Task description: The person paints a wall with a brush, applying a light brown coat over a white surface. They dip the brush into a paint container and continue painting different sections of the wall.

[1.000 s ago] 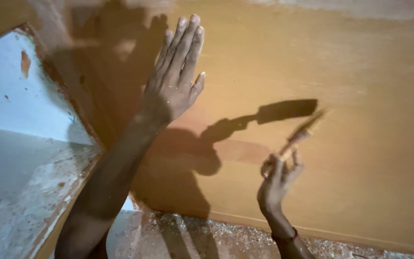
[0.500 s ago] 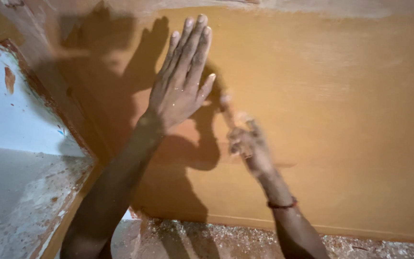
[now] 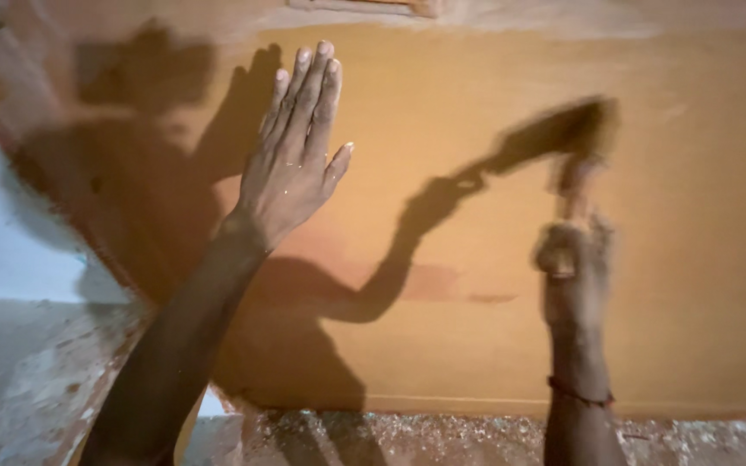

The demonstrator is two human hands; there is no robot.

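Note:
My left hand (image 3: 293, 155) is pressed flat against an orange-brown painted wall (image 3: 477, 328), fingers together and pointing up, holding nothing. My right hand (image 3: 573, 267) is to the right and lower, blurred by motion, and it grips a paintbrush (image 3: 573, 177) whose bristle end touches the wall above the fist. A thin band circles my right wrist. Both arms throw dark shadows on the wall between them.
At the left, a pale blue and white unpainted patch (image 3: 10, 250) meets the orange paint along a ragged edge. A dusty, paint-speckled ledge (image 3: 477, 436) runs along the bottom of the wall. A small frame edge (image 3: 364, 7) shows at the top.
My right hand swung the paintbrush left toward my left hand, then back out to the right and upward. My left hand stayed flat on the wall.

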